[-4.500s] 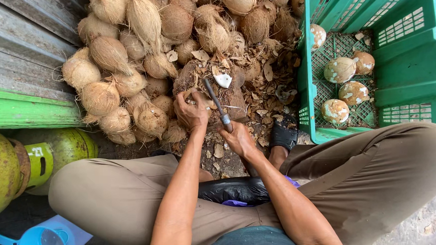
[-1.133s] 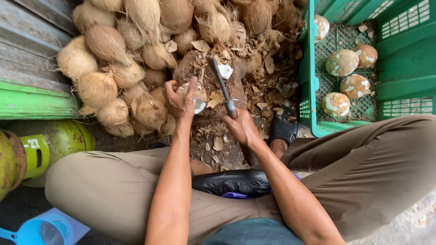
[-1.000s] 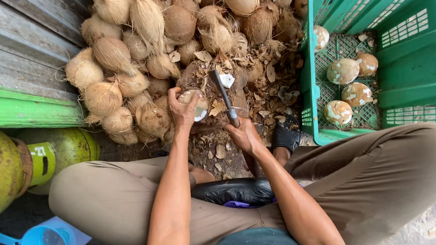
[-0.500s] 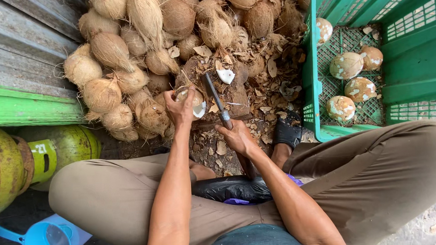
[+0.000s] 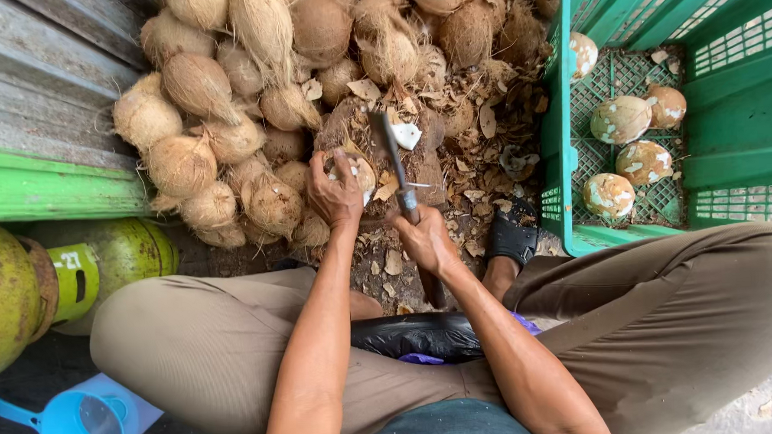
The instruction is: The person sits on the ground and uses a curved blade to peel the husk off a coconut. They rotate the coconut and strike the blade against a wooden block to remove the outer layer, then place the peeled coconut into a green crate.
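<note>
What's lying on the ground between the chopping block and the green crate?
In the head view, dry husk scraps litter the ground between the block and the crate, with a dark sandalled foot nearer the person.

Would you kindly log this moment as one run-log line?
left hand: holds coconut on stump | right hand: grips cleaver, blade up | crate: peeled coconuts

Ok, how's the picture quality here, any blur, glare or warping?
Head view: soft, even daylight with no hard shadows or glare; the coconut pile and green crate are sharp; the blade above the right hand looks slightly smeared; the left hand is crisp; the wide lens bows the knees and edges outward.
</note>
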